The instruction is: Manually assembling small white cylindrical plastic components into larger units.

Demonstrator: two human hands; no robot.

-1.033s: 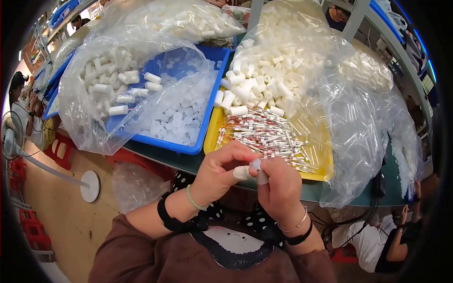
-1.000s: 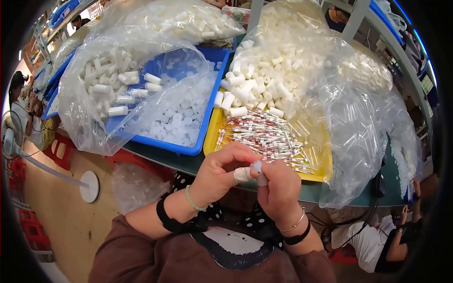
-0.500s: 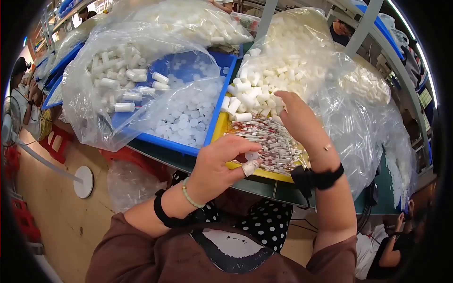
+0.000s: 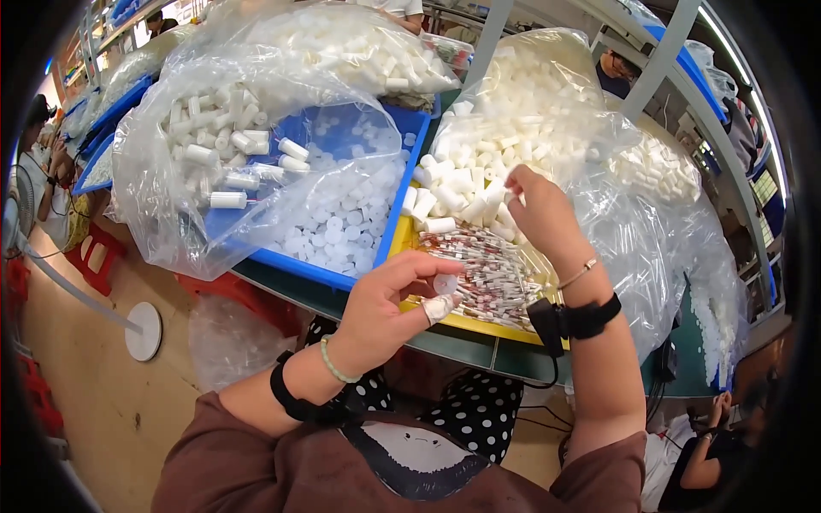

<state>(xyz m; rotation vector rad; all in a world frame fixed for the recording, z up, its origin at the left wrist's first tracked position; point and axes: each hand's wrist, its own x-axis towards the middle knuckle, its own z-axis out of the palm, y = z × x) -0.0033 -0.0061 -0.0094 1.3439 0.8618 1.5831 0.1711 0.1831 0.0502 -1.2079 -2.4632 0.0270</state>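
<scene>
Upper left, one clear plastic bag [image 4: 158, 209] overlapped one blue tray [image 4: 310, 271]; left hand [image 4: 376, 306] pinched one translucent disc [image 4: 445, 284]; right hand [image 4: 540, 209], we couldn't tell.

The single fisheye view looked steeply down from head height, facing forward over the bench [image 4: 687, 352], with the left hand [image 4: 385, 306] and right hand [image 4: 542, 212] close below.

White cylinders [image 4: 462, 179] heaped over a green table [image 4: 466, 344].
Left hand [image 4: 389, 306] pinching a translucent disc [image 4: 445, 284]; right hand [image 4: 544, 214] at the cylinders.
</scene>
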